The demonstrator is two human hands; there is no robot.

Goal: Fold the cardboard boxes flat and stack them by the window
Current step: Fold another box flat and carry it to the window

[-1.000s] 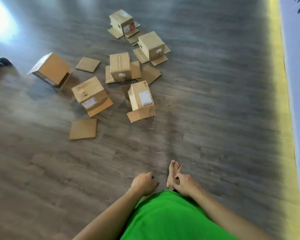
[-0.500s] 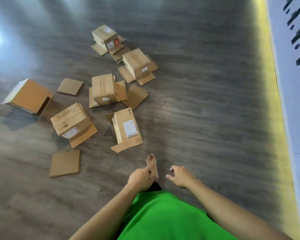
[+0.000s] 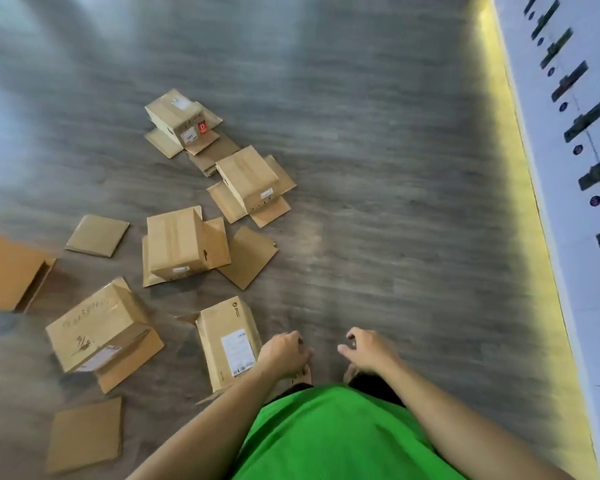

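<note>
The cardboard boxes lie scattered over the left half of the frame on the grey wood-look floor (image 3: 378, 168), most with flaps splayed: the nearest box (image 3: 227, 344), bearing a white label, sits at lower centre just left of the left hand (image 3: 284, 353), with another box (image 3: 99, 329) to its left and flat cardboard pieces (image 3: 84, 434) near the lower left corner. Both hands hang in front of the green shirt (image 3: 333, 438) holding nothing, the left with fingers curled in, the right hand (image 3: 369, 349) loosely curled with thumb and fingers slightly apart. A white wall (image 3: 568, 168) with a yellow-lit base runs down the right edge
</note>
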